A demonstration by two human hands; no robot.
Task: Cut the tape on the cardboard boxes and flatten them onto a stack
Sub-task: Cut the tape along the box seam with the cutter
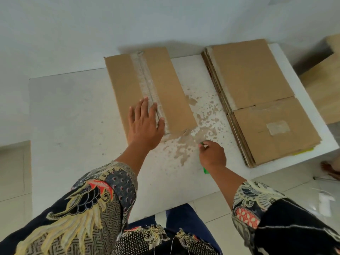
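Note:
A taped cardboard box [171,85] stands on the white table [73,126], with a strip of clear tape [145,76] running down the middle of its top. My left hand [144,126] lies flat with spread fingers on the near end of the box top, over the tape. My right hand [213,155] is just off the box's near right corner, gripping a green cutter [205,170]; only its tip and its tail show. A stack of flattened boxes [257,100] lies on the right side of the table.
The tabletop between the box and the stack is worn, with brown patches [202,126]. A wooden surface [323,83] stands past the table's right edge. Someone's bare foot [330,170] is on the tiled floor at the right.

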